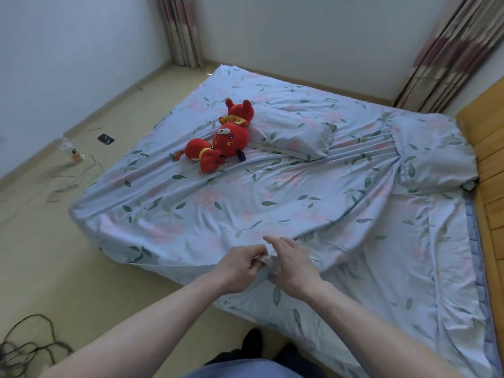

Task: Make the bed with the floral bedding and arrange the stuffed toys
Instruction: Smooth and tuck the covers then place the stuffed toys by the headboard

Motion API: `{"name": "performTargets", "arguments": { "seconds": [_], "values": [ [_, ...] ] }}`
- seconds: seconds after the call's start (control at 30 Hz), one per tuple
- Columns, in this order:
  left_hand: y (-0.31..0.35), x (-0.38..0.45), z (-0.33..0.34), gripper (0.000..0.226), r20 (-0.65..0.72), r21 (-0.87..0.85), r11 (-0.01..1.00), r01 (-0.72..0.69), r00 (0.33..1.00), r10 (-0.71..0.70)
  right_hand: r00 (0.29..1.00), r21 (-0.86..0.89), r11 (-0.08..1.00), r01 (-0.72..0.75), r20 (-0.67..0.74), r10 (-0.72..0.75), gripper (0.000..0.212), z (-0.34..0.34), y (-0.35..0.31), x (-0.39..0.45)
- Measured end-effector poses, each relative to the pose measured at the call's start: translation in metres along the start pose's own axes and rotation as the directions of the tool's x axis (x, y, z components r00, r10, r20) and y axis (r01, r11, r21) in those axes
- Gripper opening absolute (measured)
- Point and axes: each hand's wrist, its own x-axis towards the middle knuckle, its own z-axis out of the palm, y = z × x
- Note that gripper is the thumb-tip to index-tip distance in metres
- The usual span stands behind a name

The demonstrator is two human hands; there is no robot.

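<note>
Two hands at the bed's near edge: my left hand [240,268] pinches the floral duvet cover's [218,214] hem, my right hand [293,270] rests loosely beside; red stuffed toys [221,140] lie mid-bed against a pillow [294,132].

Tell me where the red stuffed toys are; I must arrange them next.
In the head view, the red stuffed toys lie mid-bed, left of centre, touching the left end of the nearer floral pillow.

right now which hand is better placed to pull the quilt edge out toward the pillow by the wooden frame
Right, probably. The right hand sits on the quilt edge nearer that pillow; the left hand already pinches the edge and can anchor it.
</note>
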Motion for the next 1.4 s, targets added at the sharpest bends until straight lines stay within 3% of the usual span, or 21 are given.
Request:
{"name": "performTargets", "arguments": {
  "seconds": [0.07,0.1,0.23,0.37,0.43,0.47,0.5,0.53,0.57,0.6,0.67,0.73,0.8,0.9,1.0,1.1,1.23,1.33,1.4],
  "values": [
    [-0.008,-0.006,-0.005,0.005,-0.026,0.007,1.000,-0.013,1.000,0.014,0.998,-0.024,0.999,-0.048,0.043,0.049,0.026,0.002,-0.021,0.015],
    [-0.010,-0.005,-0.005,0.010,-0.045,0.018,1.000,-0.012,0.999,0.013,0.996,-0.023,0.997,-0.074,0.052,0.075,0.016,-0.001,-0.021,0.018],
    [-0.044,-0.022,-0.010,0.034,-0.059,0.117,0.989,0.086,0.995,-0.079,0.998,0.053,0.997,-0.060,0.032,0.058,0.014,-0.014,-0.027,0.017],
    [-0.083,-0.038,-0.001,0.046,-0.082,0.275,0.903,0.330,0.944,-0.320,0.999,0.121,0.992,-0.022,-0.030,0.025,0.012,-0.033,-0.028,0.011],
    [-0.095,-0.042,0.010,0.063,-0.035,0.180,0.847,0.500,0.864,-0.502,0.998,0.130,0.992,0.001,-0.058,0.007,0.007,-0.040,-0.026,0.009],
    [-0.096,-0.042,0.015,0.066,0.022,-0.033,0.790,0.612,0.791,-0.612,0.997,0.133,0.991,0.008,-0.073,0.002,0.006,-0.042,-0.025,0.007],
    [-0.092,-0.039,0.020,0.065,0.115,-0.336,0.642,0.689,0.707,-0.698,0.996,0.128,0.992,0.009,-0.088,0.002,0.004,-0.046,-0.025,0.005],
    [-0.089,-0.036,0.024,0.058,0.243,-0.607,0.396,0.689,0.635,-0.733,0.995,0.139,0.990,0.006,-0.103,0.008,0.004,-0.047,-0.024,0.003],
    [-0.087,-0.032,0.026,0.050,0.334,-0.784,0.145,0.604,0.608,-0.720,0.992,0.164,0.986,0.004,-0.124,0.016,0.008,-0.050,-0.024,0.001],
    [-0.087,-0.027,0.026,0.045,0.379,-0.875,-0.051,0.482,0.616,-0.691,0.989,0.196,0.981,0.010,-0.147,0.020,0.013,-0.051,-0.023,-0.003],
    [-0.090,-0.017,0.021,0.042,0.369,-0.925,-0.318,0.206,0.679,-0.634,0.984,0.240,0.971,0.017,-0.174,0.026,0.019,-0.055,-0.022,-0.010],
    [-0.093,-0.006,0.008,0.044,0.282,-0.899,-0.437,-0.018,0.740,-0.610,0.984,0.240,0.971,0.026,-0.176,0.017,0.020,-0.057,-0.018,-0.019],
    [-0.102,0.002,-0.004,0.039,0.204,-0.930,-0.359,-0.086,0.690,-0.695,0.989,0.238,0.971,0.013,-0.149,0.024,0.021,-0.058,-0.012,-0.027],
    [-0.109,-0.006,-0.006,0.039,0.159,-0.987,-0.138,0.079,0.534,-0.831,0.995,0.195,0.980,-0.047,-0.074,0.062,0.023,-0.053,0.005,-0.038],
    [-0.103,-0.034,0.006,0.047,0.108,-0.984,-0.023,0.178,0.484,-0.868,0.981,0.039,0.982,-0.184,0.069,0.181,0.020,-0.038,0.026,-0.047],
    [-0.085,-0.061,0.010,0.044,0.010,-0.971,0.100,0.219,0.452,-0.892,0.918,-0.146,0.939,-0.311,0.209,0.336,0.021,-0.016,0.036,-0.056],
    [-0.064,-0.084,0.009,0.049,-0.064,-0.944,0.216,0.248,0.507,-0.860,0.849,-0.257,0.882,-0.394,0.265,0.456,0.017,0.009,0.049,-0.067],
    [-0.061,-0.096,0.003,0.048,-0.061,-0.919,0.279,0.278,0.599,-0.798,0.861,-0.370,0.884,-0.287,0.306,0.407,0.006,0.016,0.032,-0.060],
    [-0.061,-0.100,-0.002,0.044,-0.043,-0.895,0.323,0.308,0.661,-0.749,0.886,-0.319,0.923,-0.213,0.334,0.320,0.043,0.028,0.007,-0.045]
  ]
}}
